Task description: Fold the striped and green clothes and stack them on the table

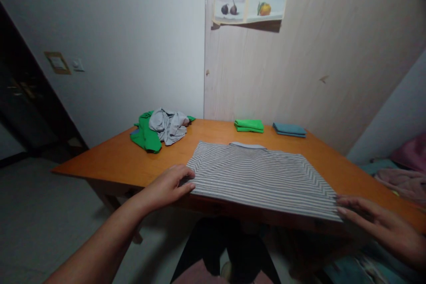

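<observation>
A grey-and-white striped shirt (256, 173) lies spread out on the wooden table, its collar toward the wall and its near edge along the table's front. My left hand (175, 182) has its thumb and fingers closed at the shirt's left side, close to the near corner. On the opposite side, the fingertips and thumb of my right hand (376, 215) pinch the near right corner. The cloth looks mostly flat, with slight wrinkles near the middle and chevron-like stripes at both sides.
On the orange-brown table (109, 155), a rumpled grey garment (169, 126) rests against a green one (146, 133). A folded bright green cloth (249, 126) and a folded blue cloth (289, 130) sit by the wall. Pinkish fabric (404, 182) is heaped at the far right.
</observation>
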The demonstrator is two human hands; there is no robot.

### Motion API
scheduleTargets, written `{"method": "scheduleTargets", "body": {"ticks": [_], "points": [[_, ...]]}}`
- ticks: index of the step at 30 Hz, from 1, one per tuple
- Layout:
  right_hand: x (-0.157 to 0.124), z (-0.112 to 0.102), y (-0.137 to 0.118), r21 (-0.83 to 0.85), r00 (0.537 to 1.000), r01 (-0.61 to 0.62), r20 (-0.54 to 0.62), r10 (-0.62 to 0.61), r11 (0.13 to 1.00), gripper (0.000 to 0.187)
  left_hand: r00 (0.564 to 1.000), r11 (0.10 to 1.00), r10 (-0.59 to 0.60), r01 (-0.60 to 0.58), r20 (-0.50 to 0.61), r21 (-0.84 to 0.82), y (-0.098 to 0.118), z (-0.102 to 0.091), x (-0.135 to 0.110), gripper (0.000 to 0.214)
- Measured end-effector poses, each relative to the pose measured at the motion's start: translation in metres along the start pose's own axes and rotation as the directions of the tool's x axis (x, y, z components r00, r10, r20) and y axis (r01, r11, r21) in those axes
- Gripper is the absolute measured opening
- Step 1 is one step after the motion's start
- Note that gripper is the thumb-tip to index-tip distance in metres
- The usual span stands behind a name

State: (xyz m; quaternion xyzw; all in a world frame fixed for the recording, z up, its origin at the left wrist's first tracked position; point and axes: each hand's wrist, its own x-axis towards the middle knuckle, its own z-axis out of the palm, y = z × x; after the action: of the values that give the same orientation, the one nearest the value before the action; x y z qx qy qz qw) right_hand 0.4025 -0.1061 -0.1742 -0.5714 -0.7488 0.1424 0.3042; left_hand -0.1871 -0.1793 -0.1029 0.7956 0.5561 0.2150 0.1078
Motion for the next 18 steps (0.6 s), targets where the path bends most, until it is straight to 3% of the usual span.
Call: {"method": "scheduleTargets", "body": {"ticks": [3,11,18], "points": [[0.006,0.001,-0.006,0.033,0.997,-0.05,0.057,0.048,0.998,0.045,1.0,1.0,0.018,-0.018,0.017,0.013,0.0,0.006,0.007,0.03],[0.03,0.005,-0.031,-0.055,0.995,0.016,0.1,-0.01,0.998,0.051,0.998,0.998,-0.064,0.063,-0.013,-0.023,-0.016,0.013,0.03,0.044],[0.082,0.02,-0.036,-0.107,1.0,-0.008,0.008,0.009,0.994,0.046,0.979,0.981,-0.174,0.182,-0.111,0.068,-0.051,0.018,0.089,0.047]]}}
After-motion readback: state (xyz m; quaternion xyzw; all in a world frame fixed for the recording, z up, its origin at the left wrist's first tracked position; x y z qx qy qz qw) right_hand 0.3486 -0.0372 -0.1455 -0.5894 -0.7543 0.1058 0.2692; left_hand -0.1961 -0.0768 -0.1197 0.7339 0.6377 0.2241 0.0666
